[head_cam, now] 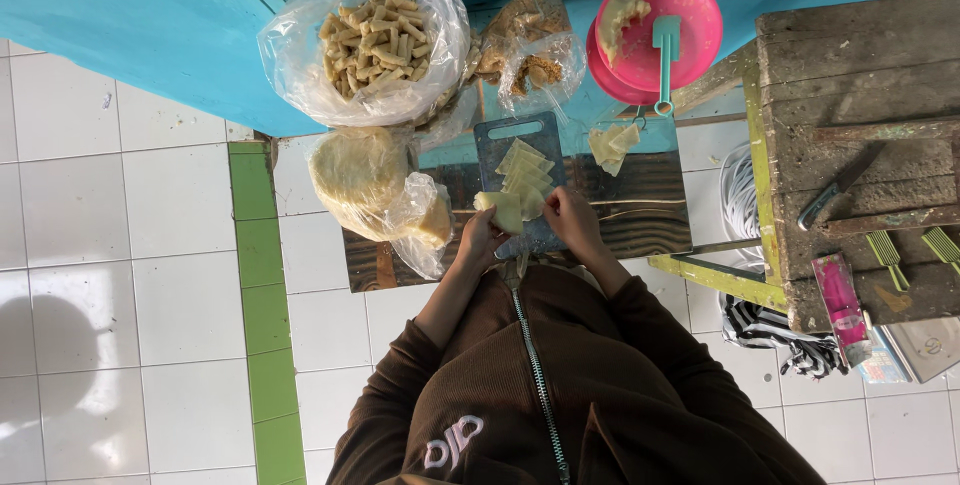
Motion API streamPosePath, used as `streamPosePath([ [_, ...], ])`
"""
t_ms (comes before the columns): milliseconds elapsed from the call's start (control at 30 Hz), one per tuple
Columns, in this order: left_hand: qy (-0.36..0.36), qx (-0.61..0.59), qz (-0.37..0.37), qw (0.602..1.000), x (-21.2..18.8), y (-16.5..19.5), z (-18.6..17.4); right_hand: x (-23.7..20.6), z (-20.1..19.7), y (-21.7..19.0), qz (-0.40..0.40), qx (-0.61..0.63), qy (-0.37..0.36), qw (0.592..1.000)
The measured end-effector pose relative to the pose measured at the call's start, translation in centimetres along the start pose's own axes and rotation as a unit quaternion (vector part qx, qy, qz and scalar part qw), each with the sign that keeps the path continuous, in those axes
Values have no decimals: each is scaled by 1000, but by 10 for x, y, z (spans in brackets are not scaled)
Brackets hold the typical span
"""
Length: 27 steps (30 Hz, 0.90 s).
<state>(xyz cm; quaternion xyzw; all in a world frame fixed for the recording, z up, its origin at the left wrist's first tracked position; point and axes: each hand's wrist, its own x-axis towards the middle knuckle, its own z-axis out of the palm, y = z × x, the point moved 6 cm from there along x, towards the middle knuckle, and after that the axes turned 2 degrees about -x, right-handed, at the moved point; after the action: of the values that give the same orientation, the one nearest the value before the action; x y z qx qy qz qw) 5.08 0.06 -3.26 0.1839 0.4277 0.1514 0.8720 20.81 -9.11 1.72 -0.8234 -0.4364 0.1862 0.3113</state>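
Observation:
My left hand (478, 238) and my right hand (567, 217) meet at the near end of a dark cutting board (495, 137). Together they hold a pale yellow wrapper sheet (505, 210), which looks folded or rolled between the fingers. Several more flat wrapper sheets (524, 167) lie overlapping on the board just beyond my hands. The board rests on a low dark wooden table (650, 210). A small pile of cut wrapper pieces (612, 143) lies to the right of the board.
A clear bag of finished rolled sticks (375, 37) stands at the back left, with a smaller bag of browned pieces (530, 45) beside it. A bag of pale dough (362, 173) lies left. A pink bowl with filling and a teal spatula (665, 45) sits back right. A wooden bench (860, 95) with a knife stands right.

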Motion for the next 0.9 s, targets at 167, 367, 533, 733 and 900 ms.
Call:
streamPosePath([
  [167, 2, 27, -1, 1000, 0, -1, -2, 1, -7, -5, 32, 28, -15, 999],
  [367, -18, 31, 51, 998, -9, 10, 9, 0, -25, -42, -133, 43, 75, 987],
  [533, -57, 76, 84, 992, -24, 19, 27, 1, -2, -61, -146, 134, -26, 980],
  [733, -76, 123, 93, 985, -24, 16, 30, 3, -1, -58, -113, 177, -26, 977],
  [900, -98, 143, 153, 973, -9, 9, 24, 0, -9, -62, -125, 198, 0, 972],
])
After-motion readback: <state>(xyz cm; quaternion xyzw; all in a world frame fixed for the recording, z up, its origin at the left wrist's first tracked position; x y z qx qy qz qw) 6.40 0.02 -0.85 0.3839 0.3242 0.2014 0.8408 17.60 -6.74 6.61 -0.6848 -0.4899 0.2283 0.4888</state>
